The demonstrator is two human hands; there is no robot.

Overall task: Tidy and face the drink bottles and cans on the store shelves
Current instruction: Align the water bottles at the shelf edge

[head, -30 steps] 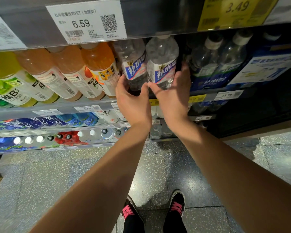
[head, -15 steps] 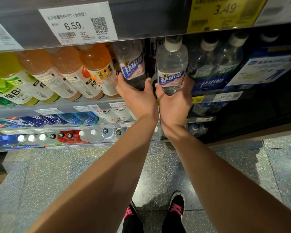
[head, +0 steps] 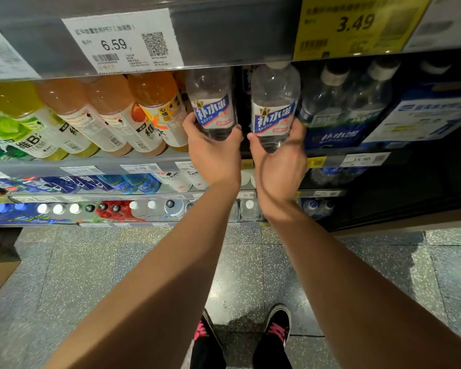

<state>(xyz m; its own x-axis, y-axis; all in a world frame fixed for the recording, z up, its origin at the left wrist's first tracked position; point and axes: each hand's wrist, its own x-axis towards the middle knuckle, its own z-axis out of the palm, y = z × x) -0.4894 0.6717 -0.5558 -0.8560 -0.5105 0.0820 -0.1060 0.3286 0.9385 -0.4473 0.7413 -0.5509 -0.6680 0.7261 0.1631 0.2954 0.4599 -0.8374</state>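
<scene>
Two clear bottles with blue-and-white labels stand at the front of the middle shelf. My left hand (head: pixel 213 153) grips the bottom of the left clear bottle (head: pixel 212 102), its label facing me. My right hand (head: pixel 280 161) cups the base of the right clear bottle (head: pixel 274 102), thumb and fingers curled round it, label also facing out. A dark gap separates the two bottles. Their caps are partly hidden by the shelf edge above.
Orange juice bottles (head: pixel 155 110) and yellow-green bottles (head: pixel 16 123) lean to the left. A shrink-wrapped multipack of clear bottles (head: pixel 341 113) and a blue box (head: pixel 426 115) sit right. Lower shelves (head: pixel 91 209) hold more drinks. Price-tag rail (head: pixel 123 41) overhangs above.
The right bottle has come forward and lower in my right hand. My left hand has moved up round the left bottle's base, whose label now faces out.
</scene>
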